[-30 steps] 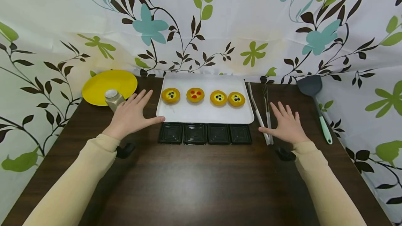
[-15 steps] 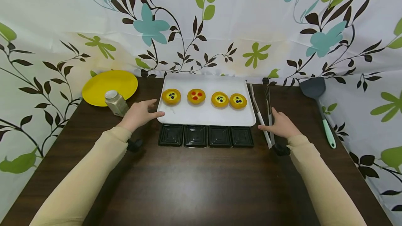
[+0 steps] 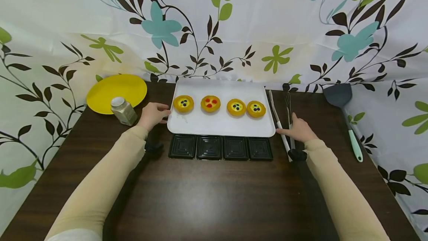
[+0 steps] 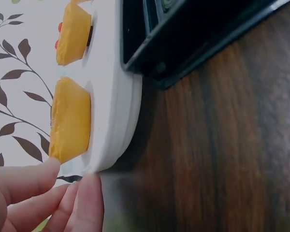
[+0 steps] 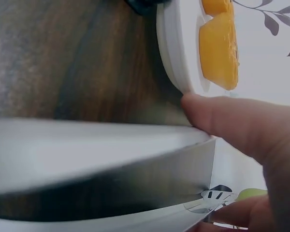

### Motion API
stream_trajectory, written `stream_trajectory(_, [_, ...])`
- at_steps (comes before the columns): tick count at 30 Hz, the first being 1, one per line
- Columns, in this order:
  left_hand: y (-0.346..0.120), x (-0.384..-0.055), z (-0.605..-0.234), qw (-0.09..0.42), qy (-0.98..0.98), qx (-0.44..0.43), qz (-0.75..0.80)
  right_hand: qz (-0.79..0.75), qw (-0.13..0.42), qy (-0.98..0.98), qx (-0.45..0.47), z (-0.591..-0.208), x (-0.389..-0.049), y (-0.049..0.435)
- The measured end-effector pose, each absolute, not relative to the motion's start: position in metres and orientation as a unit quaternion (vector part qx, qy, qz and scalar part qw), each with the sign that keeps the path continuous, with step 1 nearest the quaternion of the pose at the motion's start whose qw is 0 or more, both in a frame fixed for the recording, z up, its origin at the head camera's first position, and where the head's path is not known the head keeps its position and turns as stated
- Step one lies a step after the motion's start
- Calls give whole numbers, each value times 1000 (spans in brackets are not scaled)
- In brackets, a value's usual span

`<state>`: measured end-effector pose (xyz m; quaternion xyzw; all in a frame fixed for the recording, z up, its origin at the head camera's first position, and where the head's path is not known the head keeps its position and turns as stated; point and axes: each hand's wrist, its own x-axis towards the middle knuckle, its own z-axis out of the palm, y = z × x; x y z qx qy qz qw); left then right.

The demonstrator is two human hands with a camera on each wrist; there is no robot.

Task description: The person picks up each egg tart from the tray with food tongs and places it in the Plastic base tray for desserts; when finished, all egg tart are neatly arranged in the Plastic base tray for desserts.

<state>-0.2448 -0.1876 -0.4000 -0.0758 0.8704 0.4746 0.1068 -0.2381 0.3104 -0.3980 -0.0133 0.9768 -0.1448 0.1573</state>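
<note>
A white rectangular tray lies on the dark table with several fruit-topped tarts in a row on it. At its left end my left hand pinches the rim, with the thumb above and curled fingers low against the edge. At the tray's front right corner, the thumb of my right hand touches the rim. Its other fingers extend beyond a pair of tongs with white grips and a slotted metal head, partly hidden by the hand.
Several black square plastic containers stand in a row along the tray's front edge. A yellow plate and a seasoning jar stand at the left. A grey spatula with a mint handle lies at the right. Patterned cloth hangs behind.
My left hand has moved right, from beside the jar to the tray's left rim, and its spread fingers have curled. My right hand has drawn leftward, bringing its thumb to the tray's corner.
</note>
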Motion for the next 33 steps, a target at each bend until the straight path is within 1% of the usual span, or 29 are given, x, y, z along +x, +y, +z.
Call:
stream_trajectory(7, [-186,-255,-405,123,835,-121,523,-144,182,973,-9,-395,-244,313])
stream_trajectory(16, [-187,-263,-412,126,834,-140,519,-144,188,971,15,-391,-247,315])
stream_trajectory(21, [-184,-262,-410,129,835,-148,514,-151,182,971,40,-397,-250,315])
stream_trajectory(27, [-182,-260,-409,133,842,-143,503,-156,160,973,49,-404,-252,318])
stream_trajectory(30, [-183,-261,-409,133,847,-141,496,-172,135,974,53,-403,-249,319])
stream_trajectory(33, [-183,-262,-409,134,851,-141,488,-204,95,972,60,-401,-244,321])
